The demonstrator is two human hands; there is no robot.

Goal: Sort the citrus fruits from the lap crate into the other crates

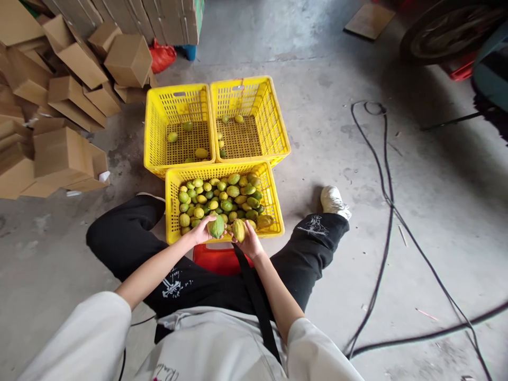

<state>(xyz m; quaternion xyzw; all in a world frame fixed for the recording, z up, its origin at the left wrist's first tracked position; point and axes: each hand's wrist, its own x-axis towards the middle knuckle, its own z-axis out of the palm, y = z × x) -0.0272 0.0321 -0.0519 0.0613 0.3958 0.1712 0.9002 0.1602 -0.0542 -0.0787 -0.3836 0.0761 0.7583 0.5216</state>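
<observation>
Floor point(317, 137) stretching wide to your right, cardboard boxes point(67, 153) crowding far left, two far crates point(211, 114) beyond the near crate point(172, 211), your left hand point(203, 228) curled round a green fruit point(217, 227), right hand point(251, 243) curled round a yellow fruit point(238, 231), both at its near rim.

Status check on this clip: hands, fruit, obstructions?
Left hand holding green fruit; right hand holding yellow fruit. Both at front edge of near yellow crate, more fruit inside. Nothing visibly blocking the hands.

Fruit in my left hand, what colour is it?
That fruit is mostly green, best seen in the head view.
</observation>
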